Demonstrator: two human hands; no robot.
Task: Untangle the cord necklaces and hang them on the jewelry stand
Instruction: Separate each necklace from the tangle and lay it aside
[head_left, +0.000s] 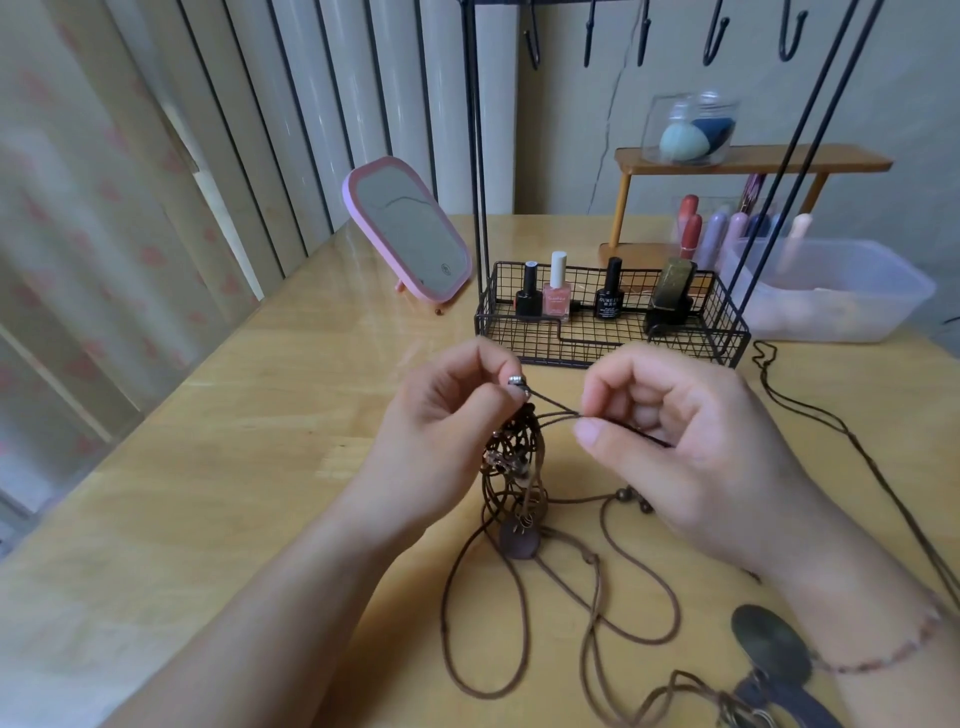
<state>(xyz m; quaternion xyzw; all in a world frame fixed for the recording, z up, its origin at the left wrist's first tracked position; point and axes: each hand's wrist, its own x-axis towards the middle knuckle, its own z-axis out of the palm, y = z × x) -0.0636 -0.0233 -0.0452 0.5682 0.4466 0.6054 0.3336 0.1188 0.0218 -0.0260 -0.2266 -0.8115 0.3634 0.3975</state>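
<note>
Far left a pink mirror stands idle; at centre the left hand pinches a silver bead at the top of the cord tangle, lifted just above the table. The right hand pinches a single strand pulled out of the knot, loose loops trailing near. Stand sits far centre, hooks look bare, though two taut dark lines run up at its right, possibly one necklace hung; another pendant lies near right, so most untangling and hanging is left.
</note>
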